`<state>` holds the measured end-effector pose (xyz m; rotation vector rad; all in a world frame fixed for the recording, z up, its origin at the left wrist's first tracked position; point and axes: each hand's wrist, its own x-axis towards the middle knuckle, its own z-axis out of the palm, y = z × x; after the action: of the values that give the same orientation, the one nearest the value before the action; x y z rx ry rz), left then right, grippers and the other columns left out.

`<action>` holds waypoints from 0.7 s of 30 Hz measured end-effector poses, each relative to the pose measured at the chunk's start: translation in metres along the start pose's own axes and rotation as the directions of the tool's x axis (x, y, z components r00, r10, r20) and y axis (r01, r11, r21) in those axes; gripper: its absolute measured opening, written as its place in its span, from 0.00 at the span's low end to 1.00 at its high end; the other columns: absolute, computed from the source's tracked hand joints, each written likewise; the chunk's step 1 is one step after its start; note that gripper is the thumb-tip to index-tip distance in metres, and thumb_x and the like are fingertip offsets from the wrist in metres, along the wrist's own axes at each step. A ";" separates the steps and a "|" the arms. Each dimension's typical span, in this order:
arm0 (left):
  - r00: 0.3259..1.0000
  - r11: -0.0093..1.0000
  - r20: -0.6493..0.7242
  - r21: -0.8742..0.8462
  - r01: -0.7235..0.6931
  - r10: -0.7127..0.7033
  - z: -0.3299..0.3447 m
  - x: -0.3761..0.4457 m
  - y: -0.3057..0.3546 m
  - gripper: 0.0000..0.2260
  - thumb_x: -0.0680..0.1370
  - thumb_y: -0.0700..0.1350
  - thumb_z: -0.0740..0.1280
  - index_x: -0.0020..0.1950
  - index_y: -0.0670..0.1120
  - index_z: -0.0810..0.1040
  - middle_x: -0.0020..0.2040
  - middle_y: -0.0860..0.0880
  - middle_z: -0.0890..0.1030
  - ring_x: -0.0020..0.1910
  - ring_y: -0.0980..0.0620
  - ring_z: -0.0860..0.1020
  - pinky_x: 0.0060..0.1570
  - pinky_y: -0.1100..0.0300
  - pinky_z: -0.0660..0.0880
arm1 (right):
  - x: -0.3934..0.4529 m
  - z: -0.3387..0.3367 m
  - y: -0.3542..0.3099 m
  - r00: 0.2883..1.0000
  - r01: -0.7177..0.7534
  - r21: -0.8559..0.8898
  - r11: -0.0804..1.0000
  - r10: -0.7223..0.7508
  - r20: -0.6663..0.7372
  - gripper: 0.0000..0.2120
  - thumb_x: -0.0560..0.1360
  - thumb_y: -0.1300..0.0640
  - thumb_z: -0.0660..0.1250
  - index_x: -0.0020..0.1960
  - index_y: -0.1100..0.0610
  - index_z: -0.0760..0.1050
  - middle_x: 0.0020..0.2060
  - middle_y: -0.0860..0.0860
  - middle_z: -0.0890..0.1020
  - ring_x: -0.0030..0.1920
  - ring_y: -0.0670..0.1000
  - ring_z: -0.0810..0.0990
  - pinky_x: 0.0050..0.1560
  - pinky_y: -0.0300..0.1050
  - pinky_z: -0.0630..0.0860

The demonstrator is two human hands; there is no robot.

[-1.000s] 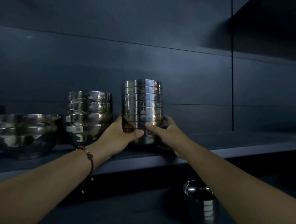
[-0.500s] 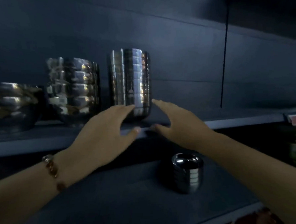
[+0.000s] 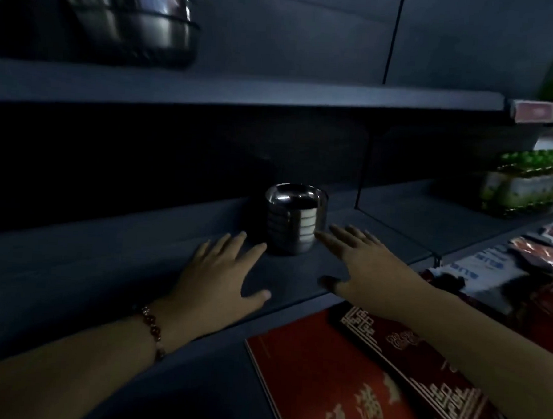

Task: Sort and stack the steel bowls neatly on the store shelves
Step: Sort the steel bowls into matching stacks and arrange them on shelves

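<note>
A small stack of nested steel bowls (image 3: 295, 217) stands on the lower dark shelf (image 3: 106, 258), near the middle of the view. My left hand (image 3: 222, 270) hovers flat over that shelf just left of the stack, fingers spread, holding nothing. My right hand (image 3: 360, 261) is spread on the stack's right side, its fingertips close to the bowls' wall; contact is unclear. On the upper shelf (image 3: 275, 92), at the top left, the blurred bottom of a taller steel bowl stack (image 3: 141, 13) shows.
Red printed boxes (image 3: 340, 376) lie below the lower shelf's front edge. Packaged goods (image 3: 502, 279) sit to the right, and a green-topped box (image 3: 532, 187) stands on the neighbouring shelf section. A vertical divider (image 3: 363, 175) splits the shelf back.
Both hands let go of the tall stack on the upper shelf and dropped to the lower shelf, either side of the small stack. The view tilted down.
</note>
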<state>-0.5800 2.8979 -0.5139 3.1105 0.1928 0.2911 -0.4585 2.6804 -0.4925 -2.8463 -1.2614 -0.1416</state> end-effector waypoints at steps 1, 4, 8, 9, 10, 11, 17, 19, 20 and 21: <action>1.000 1.000 0.021 -0.006 0.012 -0.011 0.010 0.011 0.001 0.36 0.79 0.68 0.56 0.82 0.58 0.46 0.83 0.48 0.46 0.81 0.47 0.49 0.77 0.51 0.46 | 0.007 0.011 0.008 1.000 -0.022 0.027 0.999 0.021 0.019 0.39 0.79 0.37 0.58 0.80 0.44 0.39 0.80 0.49 0.43 0.80 0.52 0.42 0.78 0.48 0.40; 0.997 0.998 0.061 -0.040 0.054 -0.052 0.037 0.046 0.003 0.37 0.79 0.68 0.57 0.82 0.56 0.47 0.83 0.47 0.48 0.81 0.47 0.51 0.76 0.50 0.50 | 0.033 0.040 0.026 0.997 -0.072 0.099 0.992 0.068 0.041 0.39 0.79 0.38 0.60 0.80 0.44 0.40 0.81 0.50 0.44 0.80 0.53 0.44 0.78 0.49 0.43; 0.990 0.983 0.084 -0.136 0.126 -0.115 0.075 0.094 0.001 0.38 0.78 0.68 0.58 0.82 0.53 0.49 0.83 0.46 0.50 0.80 0.45 0.54 0.76 0.49 0.54 | 0.072 0.074 0.047 0.990 -0.134 0.363 0.922 0.136 0.018 0.39 0.78 0.42 0.64 0.81 0.46 0.46 0.80 0.51 0.52 0.79 0.54 0.53 0.75 0.48 0.55; 0.989 0.975 0.072 -0.168 0.143 -0.133 0.085 0.105 -0.001 0.39 0.78 0.68 0.59 0.82 0.53 0.50 0.82 0.47 0.51 0.79 0.45 0.56 0.75 0.49 0.56 | 0.081 0.081 0.052 0.988 -0.130 0.455 0.881 0.152 -0.013 0.38 0.78 0.43 0.66 0.81 0.47 0.48 0.79 0.50 0.57 0.78 0.52 0.57 0.73 0.45 0.58; 0.987 0.965 0.053 -0.208 0.160 -0.152 0.094 0.117 -0.003 0.40 0.77 0.68 0.61 0.82 0.52 0.51 0.82 0.47 0.53 0.79 0.44 0.58 0.75 0.48 0.58 | 0.090 0.086 0.056 0.984 -0.115 0.550 0.828 0.172 -0.055 0.37 0.78 0.45 0.67 0.80 0.47 0.51 0.77 0.46 0.62 0.76 0.49 0.61 0.70 0.42 0.61; 0.985 0.949 0.031 -0.261 0.174 -0.171 0.102 0.127 -0.005 0.41 0.76 0.69 0.62 0.82 0.52 0.52 0.81 0.47 0.56 0.77 0.44 0.60 0.74 0.48 0.62 | 0.098 0.090 0.059 0.975 -0.085 0.649 0.756 0.199 -0.103 0.35 0.78 0.47 0.68 0.79 0.47 0.54 0.73 0.41 0.66 0.72 0.45 0.64 0.65 0.38 0.63; 0.967 0.688 -0.093 -0.719 0.100 -0.237 0.130 0.169 -0.013 0.45 0.71 0.62 0.74 0.80 0.58 0.52 0.75 0.53 0.68 0.72 0.53 0.69 0.67 0.53 0.70 | 0.149 0.111 0.073 0.957 -0.039 0.952 0.303 0.286 -0.052 0.52 0.67 0.40 0.77 0.80 0.47 0.51 0.77 0.48 0.63 0.75 0.48 0.63 0.73 0.50 0.64; 0.966 0.546 -0.121 -0.838 0.024 -0.228 0.134 0.179 -0.013 0.45 0.71 0.53 0.78 0.80 0.57 0.54 0.71 0.56 0.73 0.69 0.59 0.72 0.68 0.57 0.71 | 0.159 0.115 0.075 0.968 -0.032 0.964 0.263 0.248 -0.036 0.53 0.63 0.39 0.79 0.79 0.46 0.54 0.73 0.47 0.70 0.72 0.46 0.69 0.71 0.51 0.69; 0.966 0.499 -0.126 -0.867 0.004 -0.228 0.135 0.183 -0.013 0.45 0.71 0.50 0.79 0.80 0.55 0.55 0.70 0.56 0.75 0.68 0.60 0.73 0.68 0.58 0.71 | 0.162 0.116 0.074 0.971 -0.022 0.968 0.252 0.238 -0.039 0.49 0.65 0.42 0.79 0.78 0.45 0.56 0.70 0.46 0.73 0.68 0.43 0.73 0.69 0.47 0.71; 0.965 0.468 -0.132 -0.884 -0.010 -0.228 0.136 0.186 -0.013 0.45 0.70 0.48 0.79 0.79 0.53 0.56 0.69 0.56 0.76 0.67 0.61 0.74 0.68 0.57 0.72 | 0.163 0.117 0.073 0.972 -0.002 0.969 0.249 0.227 -0.056 0.43 0.67 0.47 0.79 0.76 0.45 0.59 0.66 0.44 0.76 0.64 0.40 0.76 0.64 0.41 0.74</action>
<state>-0.3746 2.9333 -0.6133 1.9862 0.1663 0.5434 -0.2872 2.7585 -0.5924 -1.6983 -0.6412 0.2938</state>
